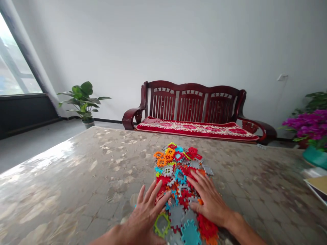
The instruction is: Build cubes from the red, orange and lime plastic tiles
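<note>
A long heap of plastic interlocking building pieces [176, 212] in red, orange, blue, grey and lime green lies on the table in front of me. My left hand [146, 211] is at the heap's near left side, its fingers stretched out and apart over a red piece [160, 183]. Over the right side rests my right hand [211, 199], fingers extended forward onto red and grey pieces. Between the hands lie a blue frame piece [180, 176] and a grey window piece [168, 170]. Close to me are a lime green ring piece [162, 224] and a teal piece [190, 233].
The table [102, 190] has a patterned, glossy cover. Purple flowers in a teal pot [315, 156] stand at the right edge, near a box-like item [318, 185]. Behind the table are a dark red wooden bench [191, 102] and a potted plant [85, 102].
</note>
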`<action>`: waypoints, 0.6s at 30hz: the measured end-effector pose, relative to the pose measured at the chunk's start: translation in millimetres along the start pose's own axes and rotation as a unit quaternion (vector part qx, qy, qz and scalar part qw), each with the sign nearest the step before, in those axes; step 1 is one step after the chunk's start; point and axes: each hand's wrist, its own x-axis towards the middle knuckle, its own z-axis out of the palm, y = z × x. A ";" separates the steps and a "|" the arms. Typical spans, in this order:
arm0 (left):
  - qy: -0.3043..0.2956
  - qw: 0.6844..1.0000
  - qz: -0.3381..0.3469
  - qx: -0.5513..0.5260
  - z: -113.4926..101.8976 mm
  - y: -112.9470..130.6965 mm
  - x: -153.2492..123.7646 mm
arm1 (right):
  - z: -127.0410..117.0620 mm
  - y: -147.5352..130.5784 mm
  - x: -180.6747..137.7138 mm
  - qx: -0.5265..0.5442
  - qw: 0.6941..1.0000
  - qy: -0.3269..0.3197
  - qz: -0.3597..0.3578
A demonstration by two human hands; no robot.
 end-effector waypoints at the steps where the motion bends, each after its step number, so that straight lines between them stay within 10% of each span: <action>1: -0.001 1.000 -0.001 0.005 -0.4 2.8 6.6 | 1.6 -0.6 4.2 -0.010 1.000 0.006 0.005; 9: 0.056 0.996 -0.053 0.047 -20.8 10.4 46.7 | 0.7 5.0 35.1 -0.054 0.993 0.092 0.054; 18: 0.004 0.999 -0.037 0.029 -8.7 8.3 -17.2 | -2.3 -8.6 -42.5 0.001 1.000 0.006 0.001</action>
